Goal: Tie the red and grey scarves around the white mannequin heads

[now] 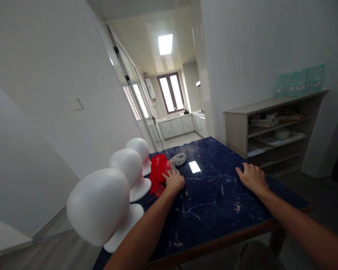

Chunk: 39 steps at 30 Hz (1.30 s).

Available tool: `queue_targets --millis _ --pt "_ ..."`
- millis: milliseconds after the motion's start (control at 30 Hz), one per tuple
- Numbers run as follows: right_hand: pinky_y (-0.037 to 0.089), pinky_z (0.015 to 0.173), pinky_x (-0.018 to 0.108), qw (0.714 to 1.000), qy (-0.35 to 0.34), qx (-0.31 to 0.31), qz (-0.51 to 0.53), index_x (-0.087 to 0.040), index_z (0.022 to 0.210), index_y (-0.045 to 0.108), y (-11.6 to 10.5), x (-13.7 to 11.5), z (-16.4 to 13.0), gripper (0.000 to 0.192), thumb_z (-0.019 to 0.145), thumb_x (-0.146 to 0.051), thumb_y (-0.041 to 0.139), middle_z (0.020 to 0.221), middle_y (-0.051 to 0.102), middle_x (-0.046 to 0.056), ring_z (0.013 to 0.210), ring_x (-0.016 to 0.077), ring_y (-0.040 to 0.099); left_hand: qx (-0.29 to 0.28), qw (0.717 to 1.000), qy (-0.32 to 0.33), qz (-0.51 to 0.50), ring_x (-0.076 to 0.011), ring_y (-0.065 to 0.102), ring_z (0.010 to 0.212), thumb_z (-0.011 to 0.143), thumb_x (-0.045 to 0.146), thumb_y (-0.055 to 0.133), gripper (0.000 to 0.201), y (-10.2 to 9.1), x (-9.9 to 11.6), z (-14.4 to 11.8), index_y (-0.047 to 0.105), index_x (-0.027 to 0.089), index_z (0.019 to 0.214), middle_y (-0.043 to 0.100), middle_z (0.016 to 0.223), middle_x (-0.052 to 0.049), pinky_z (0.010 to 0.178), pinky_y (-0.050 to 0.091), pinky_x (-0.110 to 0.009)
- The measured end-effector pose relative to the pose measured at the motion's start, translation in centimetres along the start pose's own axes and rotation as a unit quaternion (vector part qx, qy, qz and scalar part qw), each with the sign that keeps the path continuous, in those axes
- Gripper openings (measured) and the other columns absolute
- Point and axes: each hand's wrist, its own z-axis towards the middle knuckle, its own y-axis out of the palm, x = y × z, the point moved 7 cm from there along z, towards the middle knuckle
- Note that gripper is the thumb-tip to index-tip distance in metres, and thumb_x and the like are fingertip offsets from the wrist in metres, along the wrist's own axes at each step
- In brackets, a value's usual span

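Observation:
My left hand [175, 181] lies over the table with its fingers spread, its fingertips at the right side of a bundle of bright red cloth [159, 168]. Whether it presses on the cloth or only touches it, I cannot tell. Just behind is a twisted grey cloth [179, 159], partly beside the red one. My right hand [252, 177] rests open near the table's right edge, holding nothing. Left of the red cloth, three white mannequin heads stand in a row: a near one [100, 204], a middle one [126, 165] and a far one [139, 147].
The dark blue marbled table [214, 213] has a wooden edge. A bright light reflection shows on its top. To the right stands an open shelf unit [236, 129] with trays and papers inside and plastic bottles [301, 81] on top. Beyond a glass door [135, 82] is a kitchen.

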Motion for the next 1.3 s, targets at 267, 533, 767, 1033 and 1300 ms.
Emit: queue_targets --millis 267,533,767,1033,1300 --pt "0.040 0.105 0.051 1.000 0.000 -0.011 0.000 -0.010 0.140 0.058 -0.1 -0.3 -0.1 0.059 0.103 -0.053 0.042 0.134 0.065 0.022 0.124 0.0388 0.057 0.043 0.999 0.004 -0.006 -0.0526 0.023 0.155 0.099 0.050 0.036 0.064 -2.3 -1.2 -0.4 0.060 0.010 0.143 0.036 0.166 -0.025 0.120 0.008 -0.077" --pt "0.040 0.103 0.051 1.000 -0.011 -0.005 -0.010 -0.010 0.136 0.059 -0.8 -1.0 -0.7 0.054 0.105 -0.051 0.042 0.129 0.065 0.023 0.122 0.0383 0.058 0.016 0.979 0.196 -0.047 -0.0253 0.028 0.158 0.105 0.050 0.036 0.056 -1.6 5.2 -0.2 0.054 0.024 0.151 0.041 0.167 -0.007 0.129 0.021 -0.042" --pt "0.041 0.103 0.049 1.000 -0.005 0.003 -0.015 -0.011 0.134 0.059 -1.4 -1.4 -0.8 0.052 0.106 -0.051 0.041 0.129 0.065 0.021 0.120 0.0366 0.059 -0.016 0.998 0.049 -0.044 -0.0390 0.039 0.152 0.105 0.043 0.027 0.065 -3.6 -0.8 4.4 0.038 0.008 0.159 0.042 0.161 -0.028 0.123 0.027 -0.058" --pt "0.041 0.102 0.051 1.000 -0.009 -0.004 -0.017 -0.011 0.132 0.060 -0.8 -1.1 -0.6 0.053 0.105 -0.053 0.041 0.129 0.064 0.022 0.121 0.0380 0.057 -0.038 0.979 0.188 -0.074 -0.0324 0.027 0.159 0.104 0.062 0.029 0.068 -1.2 5.2 -1.7 0.039 0.027 0.161 0.033 0.170 -0.010 0.128 0.022 -0.050" --pt "0.043 0.104 0.053 0.999 -0.016 -0.016 -0.026 -0.011 0.141 0.057 -0.9 -0.7 -0.7 0.060 0.105 -0.055 0.037 0.134 0.063 0.022 0.125 0.0401 0.057 0.009 0.936 0.277 -0.219 -0.0251 0.024 0.160 0.108 0.059 0.021 0.065 1.0 4.8 -9.5 0.046 0.028 0.158 0.034 0.170 -0.005 0.131 0.017 -0.048"
